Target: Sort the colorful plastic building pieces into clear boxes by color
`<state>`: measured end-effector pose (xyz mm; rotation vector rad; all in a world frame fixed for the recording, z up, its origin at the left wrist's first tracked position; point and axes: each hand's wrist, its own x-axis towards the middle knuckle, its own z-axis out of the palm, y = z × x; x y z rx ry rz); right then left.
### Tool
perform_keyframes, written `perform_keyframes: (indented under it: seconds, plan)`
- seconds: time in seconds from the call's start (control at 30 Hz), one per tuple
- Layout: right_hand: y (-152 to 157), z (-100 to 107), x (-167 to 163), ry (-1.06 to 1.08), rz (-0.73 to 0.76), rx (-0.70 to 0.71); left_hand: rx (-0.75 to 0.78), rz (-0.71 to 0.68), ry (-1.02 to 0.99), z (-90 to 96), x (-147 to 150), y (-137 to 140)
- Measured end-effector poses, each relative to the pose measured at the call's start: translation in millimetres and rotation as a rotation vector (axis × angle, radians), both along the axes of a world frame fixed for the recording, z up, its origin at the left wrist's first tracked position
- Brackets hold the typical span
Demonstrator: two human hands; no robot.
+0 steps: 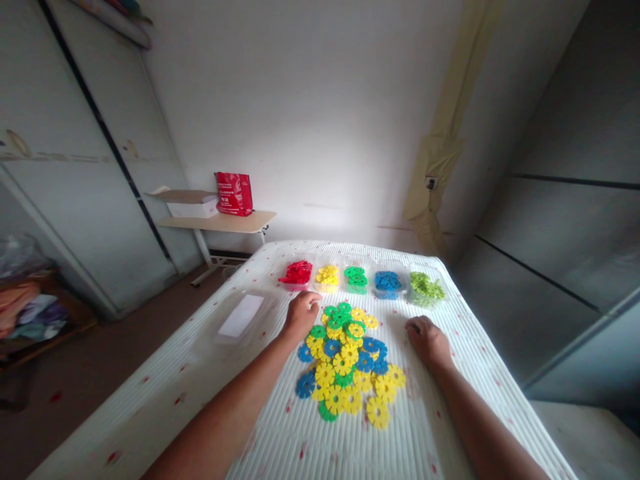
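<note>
A loose pile of notched plastic snowflake discs (345,363) in yellow, green and blue lies on the cloth between my hands. My left hand (301,313) hovers at the pile's upper left, just in front of the tub of yellow discs (327,277). Its thumb and forefinger are apart, with nothing seen between them. To the right of the pile my right hand (429,341) rests low over the cloth, fingers curled inward; whatever they may hold is hidden. Single yellow discs (377,412) lie at the pile's near edge.
Behind the pile stand clear tubs of red pieces (298,273), green discs (356,279), blue discs (389,283) and light green pieces (427,288). A clear lid with a white label (241,317) lies left. A side table (235,222) bears a red bag (234,193).
</note>
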<state>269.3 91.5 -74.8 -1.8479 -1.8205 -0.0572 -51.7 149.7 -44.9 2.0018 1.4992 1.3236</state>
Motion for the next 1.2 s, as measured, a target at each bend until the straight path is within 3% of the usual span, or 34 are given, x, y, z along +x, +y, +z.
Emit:
perform_keyframes:
  seconds: [0.13, 0.23, 0.4, 0.6, 1.0, 1.2]
  plan:
    - [-0.2, 1.2, -1.3, 0.000, 0.029, 0.003, -0.096, 0.002, 0.071, -22.2, -25.8, -30.9]
    - [-1.2, 7.0, -11.2, 0.092, 0.157, 0.038, -0.088, -0.007, 0.064, -32.7, -36.4, -43.7]
    - [-5.4, 26.6, -55.7, 0.196, 0.461, 0.073, -0.047, -0.009, 0.006, -34.8, -37.0, -46.4]
    - [-4.9, 34.9, -102.0, 0.057, 0.719, 0.051, -0.024, -0.012, -0.012, -35.6, -36.7, -44.9]
    - [-9.9, 26.7, -62.1, -0.104, 0.462, -0.118, -0.044, -0.005, 0.001, -35.9, -36.8, -46.6]
    - [-11.4, 35.7, -63.6, -0.287, 0.211, -0.154, -0.034, -0.005, 0.017, -35.1, -36.5, -46.8]
